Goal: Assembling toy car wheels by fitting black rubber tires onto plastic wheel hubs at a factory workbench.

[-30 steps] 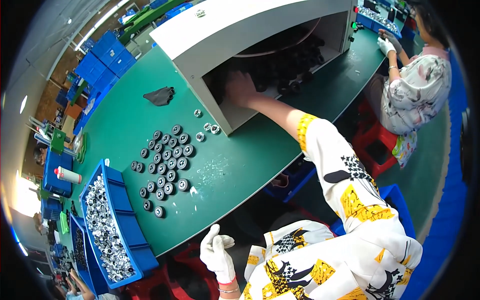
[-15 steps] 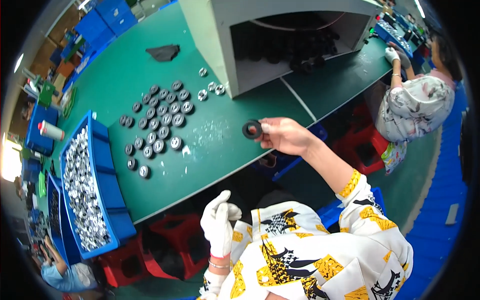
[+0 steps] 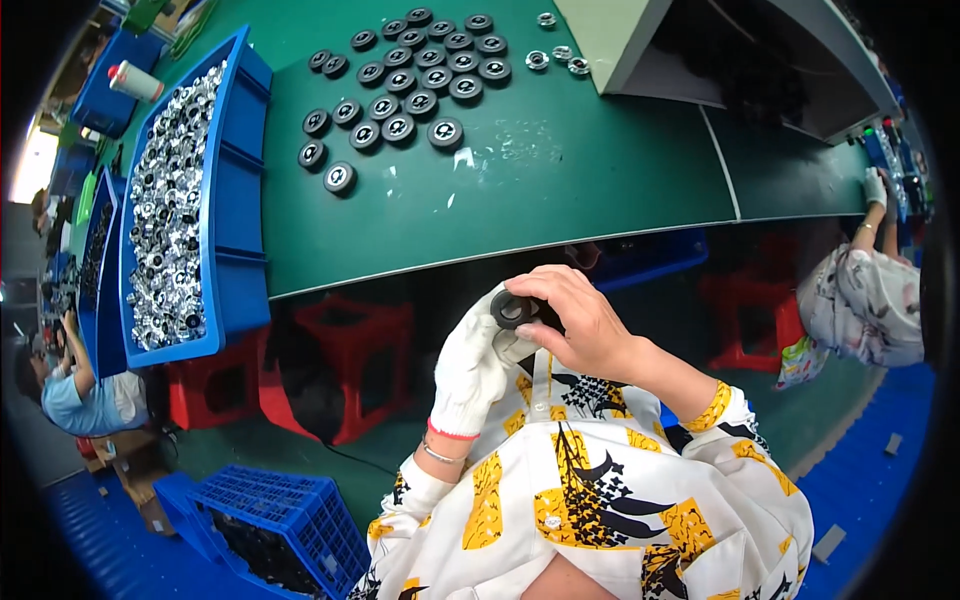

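In front of my body, just off the bench's near edge, both hands meet at a small black toy tyre (image 3: 508, 309). My right hand (image 3: 583, 322), bare, pinches it between thumb and fingers. My left hand (image 3: 468, 368) wears a white knitted glove; its fingers close against the tyre's left side, and whether they hold anything else is hidden. On the green bench (image 3: 570, 190) lie several finished-looking wheels (image 3: 398, 128), black tyres with silver centres, in a loose group. Several bare silver hubs (image 3: 537, 61) sit to the right of them.
A blue bin (image 3: 258, 225) full of shiny silver hubs (image 3: 165, 220) stands at the bench's left. A pale box-shaped housing (image 3: 640, 60) holds dark pieces. Red stools (image 3: 355, 340) and a blue crate (image 3: 290, 530) are below. Co-workers sit at far left and right (image 3: 865, 290).
My right hand has brought the black tyre from over the bench edge back toward my body. My left hand has risen to meet it. The view has tilted downward.
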Demonstrator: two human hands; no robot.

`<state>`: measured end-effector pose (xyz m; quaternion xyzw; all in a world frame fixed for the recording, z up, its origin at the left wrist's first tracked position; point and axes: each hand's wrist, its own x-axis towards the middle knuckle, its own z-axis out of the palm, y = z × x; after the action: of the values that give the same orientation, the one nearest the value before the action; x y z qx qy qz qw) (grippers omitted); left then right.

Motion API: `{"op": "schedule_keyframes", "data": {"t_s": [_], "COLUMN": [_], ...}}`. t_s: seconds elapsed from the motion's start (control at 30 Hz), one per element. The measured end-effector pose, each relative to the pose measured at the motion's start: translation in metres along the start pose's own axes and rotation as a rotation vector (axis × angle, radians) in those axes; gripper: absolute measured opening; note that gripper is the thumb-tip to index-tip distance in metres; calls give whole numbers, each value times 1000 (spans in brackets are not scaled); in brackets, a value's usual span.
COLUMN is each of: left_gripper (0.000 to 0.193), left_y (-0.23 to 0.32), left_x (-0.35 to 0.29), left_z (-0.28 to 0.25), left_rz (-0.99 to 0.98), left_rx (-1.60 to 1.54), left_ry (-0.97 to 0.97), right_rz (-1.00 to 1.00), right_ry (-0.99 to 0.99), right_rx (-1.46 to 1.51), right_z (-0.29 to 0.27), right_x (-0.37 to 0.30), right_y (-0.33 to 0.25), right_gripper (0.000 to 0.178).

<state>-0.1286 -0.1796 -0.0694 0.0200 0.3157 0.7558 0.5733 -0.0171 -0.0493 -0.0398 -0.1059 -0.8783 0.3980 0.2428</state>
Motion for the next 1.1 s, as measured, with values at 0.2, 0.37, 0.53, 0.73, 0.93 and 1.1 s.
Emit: {"op": "schedule_keyframes", "data": {"t_s": [0.2,0.37,0.53,0.73,0.93,1.1], "left_gripper": [53,42,44,37,31,34], "left_y": [1,8,27,27,29,33], "left_x": [-4,-10,-12,-9,1,5], "left_z": [-8,7,9,7,4,8], "left_rz": [-17,299,193,-4,71,39], "left_rx": [37,646,856,481,301,194], "left_ry": [48,183,31,87,153,200], "right_rz": [91,275,581,215,9,237], "right_ry": [-29,-113,-269,-197,257,136], "right_rx": [126,205,437,-94,-611,-986], "right_z": [6,-1,-8,-26,-70,-75], "right_x": [0,3,13,46,145,201], "right_y": [4,2,2,5,89,139], "right_gripper": [45,38,26,22,16,16]}}
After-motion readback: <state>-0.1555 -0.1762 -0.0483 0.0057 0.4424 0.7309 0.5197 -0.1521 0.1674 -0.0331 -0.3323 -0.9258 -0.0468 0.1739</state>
